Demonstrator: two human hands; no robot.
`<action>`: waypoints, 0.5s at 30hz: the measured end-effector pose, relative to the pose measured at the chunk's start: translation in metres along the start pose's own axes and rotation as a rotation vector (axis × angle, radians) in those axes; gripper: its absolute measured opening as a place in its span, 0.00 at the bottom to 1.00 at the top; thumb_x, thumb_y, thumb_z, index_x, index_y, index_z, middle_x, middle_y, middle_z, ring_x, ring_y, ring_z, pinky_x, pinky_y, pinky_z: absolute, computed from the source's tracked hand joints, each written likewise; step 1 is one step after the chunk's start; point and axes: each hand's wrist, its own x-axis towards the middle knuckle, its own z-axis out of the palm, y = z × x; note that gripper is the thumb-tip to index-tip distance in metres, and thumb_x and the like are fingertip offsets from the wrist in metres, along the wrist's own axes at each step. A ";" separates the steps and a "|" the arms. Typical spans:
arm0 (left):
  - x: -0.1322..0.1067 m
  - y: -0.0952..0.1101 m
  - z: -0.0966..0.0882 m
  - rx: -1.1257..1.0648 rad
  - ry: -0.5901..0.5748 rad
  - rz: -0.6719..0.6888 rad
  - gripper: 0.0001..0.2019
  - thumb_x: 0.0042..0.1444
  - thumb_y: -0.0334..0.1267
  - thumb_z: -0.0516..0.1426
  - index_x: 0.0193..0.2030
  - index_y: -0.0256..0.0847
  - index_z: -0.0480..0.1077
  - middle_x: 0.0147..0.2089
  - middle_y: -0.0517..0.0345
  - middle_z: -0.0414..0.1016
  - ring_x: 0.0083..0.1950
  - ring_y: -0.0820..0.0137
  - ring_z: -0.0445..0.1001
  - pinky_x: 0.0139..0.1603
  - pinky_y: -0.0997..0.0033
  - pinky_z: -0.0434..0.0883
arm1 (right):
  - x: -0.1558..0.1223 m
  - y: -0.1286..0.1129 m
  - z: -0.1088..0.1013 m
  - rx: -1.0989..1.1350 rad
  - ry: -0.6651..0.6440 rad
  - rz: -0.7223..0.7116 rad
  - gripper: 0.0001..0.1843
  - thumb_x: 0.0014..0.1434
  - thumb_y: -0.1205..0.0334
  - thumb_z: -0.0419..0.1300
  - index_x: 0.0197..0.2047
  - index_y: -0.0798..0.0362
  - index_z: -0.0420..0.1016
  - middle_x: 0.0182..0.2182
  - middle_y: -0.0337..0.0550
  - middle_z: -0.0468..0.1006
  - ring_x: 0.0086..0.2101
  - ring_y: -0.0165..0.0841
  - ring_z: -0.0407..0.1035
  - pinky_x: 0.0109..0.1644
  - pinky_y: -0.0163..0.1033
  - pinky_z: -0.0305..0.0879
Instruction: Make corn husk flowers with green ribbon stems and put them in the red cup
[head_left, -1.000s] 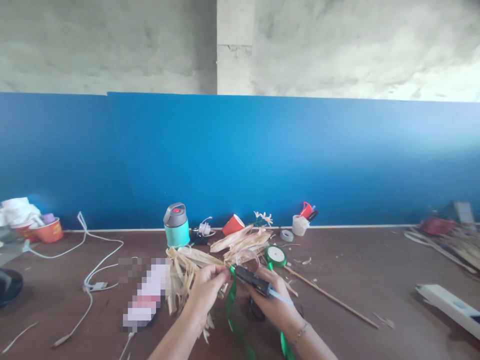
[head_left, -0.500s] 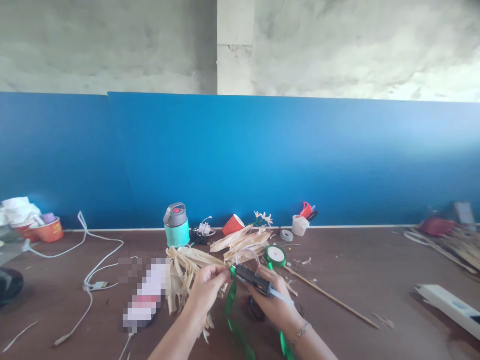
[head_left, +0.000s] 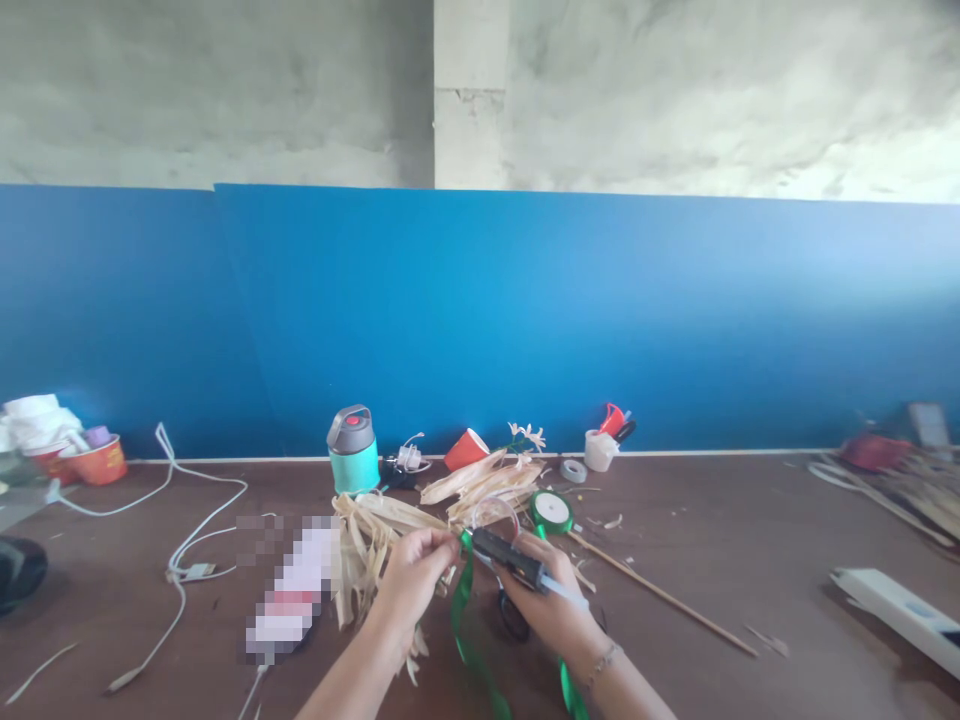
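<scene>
My right hand (head_left: 551, 595) is wrapped round a black glue gun (head_left: 506, 557) with a pale glue stick poking out of its back. The gun's tip points left, close to the fingertips of my left hand (head_left: 416, 575). Those fingers are pinched together at the upper end of a green ribbon (head_left: 463, 610), which hangs down in front of me; whatever else they hold is hidden. Dried corn husks (head_left: 367, 545) lie behind and beside my left hand. A ribbon spool (head_left: 553, 510) rests just beyond my right hand, with a thin wooden stick (head_left: 667, 590) running right from it.
Along the blue partition (head_left: 480, 320) stand a turquoise flask (head_left: 355, 465), a tipped red paper cup (head_left: 466, 450), a tape roll (head_left: 574, 470) and a white cup of tools (head_left: 599, 452). White cables (head_left: 180, 545) and a blurred-out power strip (head_left: 294, 590) lie left. A white box (head_left: 900, 615) is right.
Almost nothing differs. Both hands, the glue gun and the ribbon stay in practically the same place.
</scene>
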 end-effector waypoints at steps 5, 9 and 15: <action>0.000 0.000 0.000 -0.012 0.002 0.000 0.11 0.43 0.44 0.60 0.25 0.37 0.73 0.23 0.58 0.74 0.28 0.68 0.71 0.30 0.72 0.62 | -0.002 0.000 0.001 -0.006 -0.007 -0.004 0.15 0.55 0.64 0.56 0.20 0.51 0.56 0.20 0.36 0.65 0.24 0.31 0.63 0.28 0.34 0.56; -0.001 0.001 0.001 -0.018 0.003 -0.004 0.12 0.43 0.45 0.60 0.24 0.37 0.73 0.22 0.58 0.74 0.28 0.68 0.71 0.30 0.72 0.63 | -0.002 0.000 0.000 0.008 -0.017 -0.009 0.14 0.55 0.64 0.55 0.20 0.51 0.57 0.21 0.37 0.66 0.24 0.31 0.64 0.28 0.34 0.57; -0.002 0.002 0.001 -0.018 0.012 -0.001 0.11 0.43 0.44 0.60 0.25 0.37 0.73 0.23 0.59 0.73 0.28 0.67 0.71 0.31 0.71 0.63 | -0.004 0.003 0.001 0.007 -0.038 -0.006 0.12 0.54 0.66 0.55 0.20 0.52 0.60 0.22 0.38 0.68 0.25 0.31 0.64 0.28 0.34 0.57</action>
